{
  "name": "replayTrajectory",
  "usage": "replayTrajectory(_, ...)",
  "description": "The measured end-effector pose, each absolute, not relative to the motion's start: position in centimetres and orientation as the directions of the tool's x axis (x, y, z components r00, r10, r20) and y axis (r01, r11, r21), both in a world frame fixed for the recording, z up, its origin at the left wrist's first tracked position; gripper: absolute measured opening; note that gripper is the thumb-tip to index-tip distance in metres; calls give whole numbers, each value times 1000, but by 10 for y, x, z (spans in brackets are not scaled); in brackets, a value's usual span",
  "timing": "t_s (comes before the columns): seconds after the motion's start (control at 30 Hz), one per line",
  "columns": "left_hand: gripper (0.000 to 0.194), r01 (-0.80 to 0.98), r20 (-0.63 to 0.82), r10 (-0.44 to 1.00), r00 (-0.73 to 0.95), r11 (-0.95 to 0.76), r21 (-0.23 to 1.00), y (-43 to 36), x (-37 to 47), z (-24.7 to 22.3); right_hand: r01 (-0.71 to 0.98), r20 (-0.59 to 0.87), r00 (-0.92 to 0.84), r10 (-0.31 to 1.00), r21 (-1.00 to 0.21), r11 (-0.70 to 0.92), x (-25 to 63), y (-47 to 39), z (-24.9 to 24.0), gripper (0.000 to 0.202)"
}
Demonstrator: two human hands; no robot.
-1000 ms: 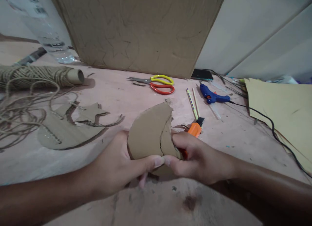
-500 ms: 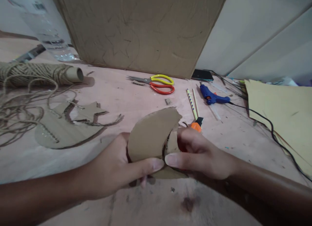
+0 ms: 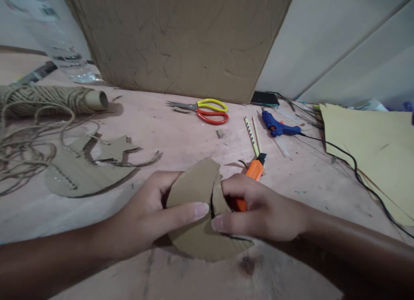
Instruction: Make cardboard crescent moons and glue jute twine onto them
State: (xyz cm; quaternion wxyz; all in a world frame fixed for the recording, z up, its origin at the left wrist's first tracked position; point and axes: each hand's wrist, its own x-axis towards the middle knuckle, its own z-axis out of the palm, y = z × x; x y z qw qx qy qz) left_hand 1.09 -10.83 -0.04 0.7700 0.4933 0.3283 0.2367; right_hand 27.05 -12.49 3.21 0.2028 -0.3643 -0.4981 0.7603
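Note:
Both hands grip a curved, crescent-like piece of brown cardboard (image 3: pixel 190 235) with a dark slit running down its inner side. My left hand (image 3: pixel 161 209) is closed on the broad outer part, its thumb flat on the face and its other fingers behind. My right hand (image 3: pixel 258 205) pinches the narrow inner strip of the cardboard (image 3: pixel 220 201) beside the slit, thumb in front. An orange utility knife (image 3: pixel 255 170) lies on the table just behind the right hand, which partly covers it.
Scissors (image 3: pixel 211 111), two thin sticks (image 3: pixel 254 136) and a blue glue gun (image 3: pixel 280 125) lie beyond the hands. At left are a twine roll (image 3: pixel 48 99) and a cardboard moon with a star (image 3: pixel 97 166). A large cardboard sheet (image 3: pixel 181 41) stands behind; yellowish paper (image 3: pixel 371 149) lies right.
The cardboard piece has come lower and turned, showing more of its lower end. My right hand has shifted slightly left, uncovering more of the orange knife. The view has moved a little.

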Motion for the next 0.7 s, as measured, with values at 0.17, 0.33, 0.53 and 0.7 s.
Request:
replayTrajectory(0.17,27,-37,-267,721,640,375,926,-105,19,4,25,-354,-584,731,-907,-420,262,-126,35,56)
replayTrajectory(0.33,23,-32,-269,670,692,401,915,-106,16,5,30,-395,-555,732,-889,-458,262,-125,33,59)
replayTrajectory(0.53,23,-51,-272,644,715,436,898,-106,15,5,13,-442,-570,693,-848,-530,264,-126,33,59)
replayTrajectory(0.7,26,-64,-278,638,718,458,887,-108,12,1,69,-431,-551,715,-877,-475,266,-123,37,60)
